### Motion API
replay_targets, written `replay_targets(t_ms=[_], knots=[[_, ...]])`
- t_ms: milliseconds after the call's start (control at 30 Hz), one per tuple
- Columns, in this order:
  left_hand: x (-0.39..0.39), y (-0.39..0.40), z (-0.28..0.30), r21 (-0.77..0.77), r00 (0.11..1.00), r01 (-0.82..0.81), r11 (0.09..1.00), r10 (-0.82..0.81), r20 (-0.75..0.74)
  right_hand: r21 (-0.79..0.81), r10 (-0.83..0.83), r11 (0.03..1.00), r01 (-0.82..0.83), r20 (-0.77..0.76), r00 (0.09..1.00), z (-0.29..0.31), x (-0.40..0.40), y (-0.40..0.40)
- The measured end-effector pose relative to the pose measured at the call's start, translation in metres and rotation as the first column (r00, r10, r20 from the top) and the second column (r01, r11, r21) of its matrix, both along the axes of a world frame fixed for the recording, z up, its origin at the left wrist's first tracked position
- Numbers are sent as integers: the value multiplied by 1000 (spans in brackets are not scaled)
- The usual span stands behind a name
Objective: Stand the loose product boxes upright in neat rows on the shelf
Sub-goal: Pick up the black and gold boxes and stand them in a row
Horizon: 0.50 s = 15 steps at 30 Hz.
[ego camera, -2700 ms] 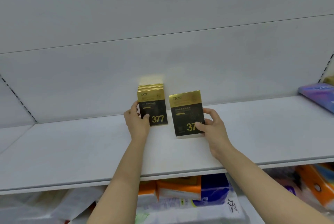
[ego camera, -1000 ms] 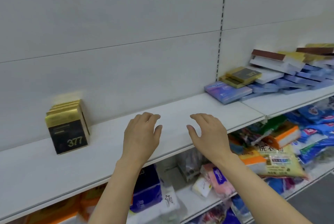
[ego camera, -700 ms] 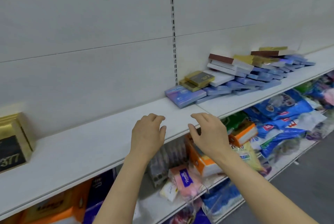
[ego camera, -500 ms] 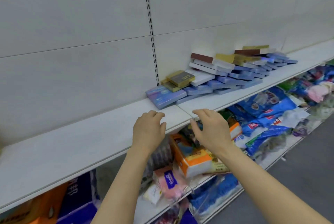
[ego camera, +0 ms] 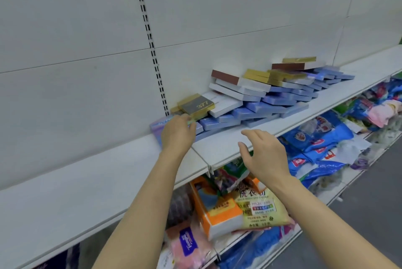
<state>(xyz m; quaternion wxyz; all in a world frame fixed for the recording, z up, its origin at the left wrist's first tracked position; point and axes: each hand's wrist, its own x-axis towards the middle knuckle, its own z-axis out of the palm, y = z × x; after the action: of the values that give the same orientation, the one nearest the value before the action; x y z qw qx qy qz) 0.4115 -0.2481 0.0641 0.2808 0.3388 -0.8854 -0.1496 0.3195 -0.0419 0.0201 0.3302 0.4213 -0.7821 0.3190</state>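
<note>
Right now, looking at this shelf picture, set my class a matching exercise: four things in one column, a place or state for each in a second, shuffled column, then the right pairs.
Things
1. left hand
2. right hand
3. black-and-gold box marked 377
4. orange box

Places or states
A. lying flat on top of the pile's near end
B. on the lower shelf
C. hovering open above the shelf edge, holding nothing
D. on the iridescent box at the pile's near end

Pairs: 1-D, 2-C, 3-A, 4-B

One head-worn wide-angle view looks forward and down, close to the shelf [ego camera: 65,192]; both forearms reach in from below.
</note>
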Motion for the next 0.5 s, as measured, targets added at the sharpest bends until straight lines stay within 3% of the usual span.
replay_targets(t_ms=[100,333,500], knots=[[-41,-23,13,59,996,-86,995,87,-18,11,-4,1000,4,-18,1000,2,-21,-9],[-119,-54,21,343,940,-311,887,233,249,33,39,999,-38,-29,999,6,-51,-24],[-139,-51,28,336,928,-358,871,293,230,76,69,995,-68,-6,998,4,-76,-22]])
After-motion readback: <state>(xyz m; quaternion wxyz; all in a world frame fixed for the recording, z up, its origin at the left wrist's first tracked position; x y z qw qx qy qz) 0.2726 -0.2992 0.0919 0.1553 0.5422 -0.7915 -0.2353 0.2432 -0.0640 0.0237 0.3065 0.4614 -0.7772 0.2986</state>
